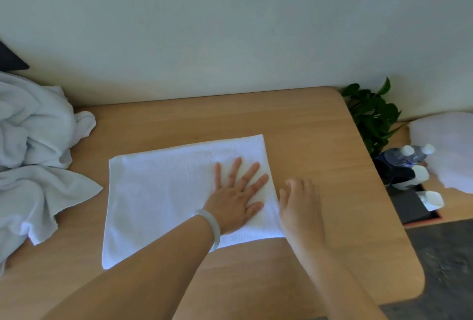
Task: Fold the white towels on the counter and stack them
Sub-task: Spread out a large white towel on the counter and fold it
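**Fingers [249, 173] spreading flat on a part-folded towel**

Fingers of the left hand [234, 202] are lying straight and fanned apart, pressing palm-down on the right-hand part of the white towel [163, 191]. A pale bracelet [213, 227] is sitting on that wrist. The towel is lying as a neat rectangle in the middle of the wooden counter [320, 135], slightly skewed to its edges.

The right hand [300, 207] is resting just beside the towel's right edge. It is blurred, but its fingers are looking loosely extended and holding nothing.

A rumpled heap of unfolded towels [33, 140] is waiting at the counter's left end, apart from the flat one. A leafy plant [371, 117] and some capped bottles [409, 156] are standing past the right end.

Judging by this, smoothing is under way and another fold is probably coming.

- **Layers slipping:** If the right hand is lifting the edge while the left is bearing down only on one side, the layers may be sliding and the corners ending up mismatched.
- **Creases:** Pressing too lightly is risking trapped creases.
- **Snagging the heap:** Dragging the towel toward the left could be catching the heap's trailing corner.
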`<state>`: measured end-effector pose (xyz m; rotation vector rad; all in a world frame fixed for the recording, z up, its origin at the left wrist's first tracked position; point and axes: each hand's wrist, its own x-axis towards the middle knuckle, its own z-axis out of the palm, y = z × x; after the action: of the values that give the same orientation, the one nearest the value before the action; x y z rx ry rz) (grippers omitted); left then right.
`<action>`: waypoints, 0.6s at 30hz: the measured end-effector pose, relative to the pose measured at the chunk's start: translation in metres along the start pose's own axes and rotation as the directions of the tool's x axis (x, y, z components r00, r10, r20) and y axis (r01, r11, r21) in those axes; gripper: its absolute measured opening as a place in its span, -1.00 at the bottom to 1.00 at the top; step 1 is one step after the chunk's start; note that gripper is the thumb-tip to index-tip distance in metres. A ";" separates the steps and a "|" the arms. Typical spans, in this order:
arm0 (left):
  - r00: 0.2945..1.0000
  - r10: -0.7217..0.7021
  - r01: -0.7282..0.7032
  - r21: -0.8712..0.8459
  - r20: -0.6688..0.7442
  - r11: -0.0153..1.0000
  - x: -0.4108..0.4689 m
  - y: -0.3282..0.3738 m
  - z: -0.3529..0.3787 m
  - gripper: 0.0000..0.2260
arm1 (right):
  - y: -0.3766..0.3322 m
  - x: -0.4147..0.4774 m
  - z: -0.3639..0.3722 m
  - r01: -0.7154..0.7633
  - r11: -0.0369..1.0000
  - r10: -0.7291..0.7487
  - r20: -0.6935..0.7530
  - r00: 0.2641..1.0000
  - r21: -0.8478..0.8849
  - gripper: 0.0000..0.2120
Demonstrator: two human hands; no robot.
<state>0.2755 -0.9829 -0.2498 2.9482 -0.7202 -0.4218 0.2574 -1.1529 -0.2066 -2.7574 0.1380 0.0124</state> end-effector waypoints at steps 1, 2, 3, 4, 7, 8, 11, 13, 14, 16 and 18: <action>1.000 0.011 -0.011 -0.001 -0.005 1.000 0.000 0.000 0.001 -0.43 | -0.012 0.002 0.011 0.069 0.996 -0.064 -0.093 0.994 0.050 -0.73; 1.000 0.021 -0.021 0.005 -0.017 1.000 0.001 -0.001 0.001 -0.42 | -0.021 0.003 0.024 0.126 0.990 -0.118 -0.108 0.987 0.069 -0.64; 0.999 0.025 -0.025 -0.002 -0.041 1.000 0.000 -0.003 0.001 -0.42 | -0.024 0.002 0.037 0.158 0.986 -0.156 -0.055 0.986 0.049 -0.57; 0.998 0.019 -0.022 -0.037 -0.066 0.999 -0.001 -0.007 -0.001 -0.41 | -0.022 0.001 0.048 0.167 0.986 -0.167 0.018 0.986 0.009 -0.51; 0.987 -0.101 0.072 -0.216 -0.122 0.974 -0.017 -0.018 -0.007 -0.43 | -0.010 0.002 0.065 0.075 0.995 -0.067 0.112 0.991 -0.070 -0.46; 0.972 -0.169 0.134 -0.210 -0.164 0.969 -0.027 -0.018 -0.005 -0.43 | -0.009 0.001 0.068 0.061 0.994 -0.051 0.110 0.993 -0.090 -0.46; 0.930 -0.262 0.229 -0.149 -0.259 0.962 -0.055 -0.005 0.013 -0.43 | -0.024 0.000 0.067 -0.003 0.990 0.014 0.074 0.997 -0.144 -0.43; 0.936 -0.256 0.227 -0.140 -0.240 0.964 -0.061 0.002 0.025 -0.43 | -0.043 0.004 0.065 0.020 0.990 -0.013 0.051 0.999 -0.137 -0.42; 0.936 -0.259 0.234 -0.127 -0.237 0.964 -0.060 0.002 0.027 -0.43 | -0.049 0.008 0.065 0.106 0.982 -0.099 0.054 0.994 -0.157 -0.43; 0.937 -0.270 0.253 -0.102 -0.220 0.962 -0.057 0.000 0.028 -0.44 | -0.054 0.026 0.070 0.294 0.930 -0.275 0.112 0.955 -0.222 -0.44; 0.943 -0.265 0.250 -0.099 -0.201 0.963 -0.057 -0.003 0.027 -0.42 | -0.049 0.053 0.074 0.333 0.909 -0.299 0.164 0.940 -0.251 -0.38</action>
<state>0.2207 -0.9544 -0.2617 2.9645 -0.2891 -0.1378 0.3162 -1.0850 -0.2581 -3.0120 -0.3751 0.1220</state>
